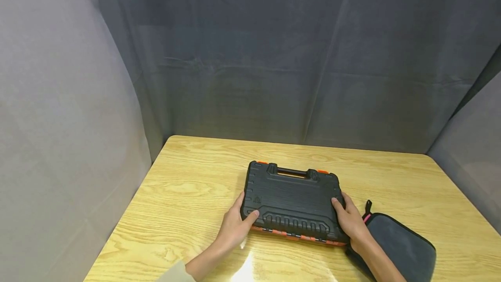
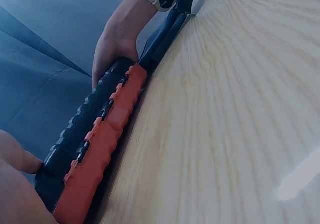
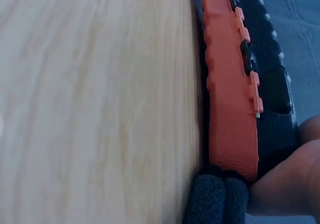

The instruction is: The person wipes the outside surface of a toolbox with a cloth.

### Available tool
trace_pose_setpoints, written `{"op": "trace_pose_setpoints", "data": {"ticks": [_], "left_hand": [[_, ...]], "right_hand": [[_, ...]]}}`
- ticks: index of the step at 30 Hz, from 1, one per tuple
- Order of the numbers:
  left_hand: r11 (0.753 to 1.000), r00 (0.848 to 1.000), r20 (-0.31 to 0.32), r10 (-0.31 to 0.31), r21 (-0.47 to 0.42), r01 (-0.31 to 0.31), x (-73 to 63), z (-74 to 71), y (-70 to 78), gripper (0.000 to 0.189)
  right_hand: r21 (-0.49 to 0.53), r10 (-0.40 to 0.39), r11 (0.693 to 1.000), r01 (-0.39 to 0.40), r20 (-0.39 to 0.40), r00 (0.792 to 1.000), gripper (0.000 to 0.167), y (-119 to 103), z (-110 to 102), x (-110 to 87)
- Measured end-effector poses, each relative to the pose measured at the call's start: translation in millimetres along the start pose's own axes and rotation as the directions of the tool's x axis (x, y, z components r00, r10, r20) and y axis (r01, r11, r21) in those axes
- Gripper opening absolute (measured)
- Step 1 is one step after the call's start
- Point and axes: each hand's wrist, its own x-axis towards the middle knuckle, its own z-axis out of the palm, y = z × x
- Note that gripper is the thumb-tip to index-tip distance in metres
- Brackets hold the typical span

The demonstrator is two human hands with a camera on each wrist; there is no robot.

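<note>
A black plastic tool case (image 1: 295, 199) with a moulded handle and orange latches lies in the middle of the head view. Its hinged side shows an orange lower half (image 2: 107, 139) in the left wrist view. My left hand (image 1: 234, 225) grips the near left corner, thumb on the lid. At the right end my right hand (image 1: 351, 221) holds the case, its thumb on top too; the fingers beneath are hidden. In the right wrist view, the case's orange side (image 3: 230, 84) sits at or just above the table; I cannot tell which.
A dark grey zip case (image 1: 403, 243) with a black loop lies at the right, partly under my right forearm and touching or close to the tool case. The wooden table (image 1: 176, 195) has its far edge against a grey curtain (image 1: 250, 55), with pale cloth walls on both sides.
</note>
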Motion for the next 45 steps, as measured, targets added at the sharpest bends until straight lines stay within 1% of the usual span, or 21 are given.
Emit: {"op": "trace_pose_setpoints", "data": {"ticks": [5,10,13,17,20,24,28,29,35,39,42,45], "left_hand": [[1.0,1.0,-0.005,0.008,-0.006,-0.008,0.0,2.5,-2.2,0.074],[1.0,1.0,-0.007,0.002,-0.011,-0.002,0.6,4.8,-3.9,0.074],[1.0,1.0,-0.004,0.0,-0.003,0.0,0.1,7.3,-4.7,0.074],[1.0,1.0,0.005,0.022,0.019,-0.022,-0.6,11.5,-6.1,0.075],[0.999,0.999,0.013,0.051,0.0,-0.051,1.1,13.7,-6.7,0.073],[0.998,0.998,0.0,0.065,0.003,-0.065,4.7,14.9,-7.3,0.076],[0.996,0.997,-0.015,0.071,0.049,-0.07,13.3,11.4,-8.4,0.079],[0.995,0.996,-0.013,0.085,0.055,-0.084,16.7,10.5,-8.8,0.079],[0.988,0.99,0.003,0.139,0.074,-0.139,43.4,7.5,-12.1,0.073],[0.992,0.994,-0.013,0.109,0.058,-0.108,56.1,5.8,-14.9,0.069],[0.999,0.999,-0.035,0.037,0.038,-0.035,58.2,4.2,-18.1,0.068],[1.0,0.999,-0.038,-0.01,0.017,0.01,57.1,2.6,-20.5,0.067]], "right_hand": [[0.001,0.006,1.0,-0.006,-0.011,1.0,0.078,1,0,-1.3],[-0.005,-0.004,1.0,0.003,-0.018,1.0,0.077,1,-1,-1.6],[-0.03,-0.005,1.0,0.004,-0.014,1.0,0.077,4,-4,-1.7],[-0.089,-0.004,0.996,0.003,-0.013,1.0,0.078,7,-7,-1.4],[-0.134,-0.018,0.991,0.017,-0.011,1.0,0.079,9,-7,-0.5],[-0.161,-0.035,0.986,0.034,-0.002,0.999,0.081,11,-3,0.8],[-0.168,-0.044,0.985,0.043,-0.001,0.999,0.081,10,2,1.9],[-0.169,-0.046,0.985,0.045,0.0,0.999,0.081,10,2,1.9],[-0.176,-0.052,0.983,0.05,-0.006,0.999,0.079,6,3,0.0],[-0.188,-0.064,0.98,0.063,0.001,0.998,0.079,5,3,0.4],[-0.207,-0.072,0.976,0.072,0.007,0.997,0.08,4,5,-0.4],[-0.251,-0.083,0.964,0.083,0.013,0.996,0.081,3,4,-5.0]]}}
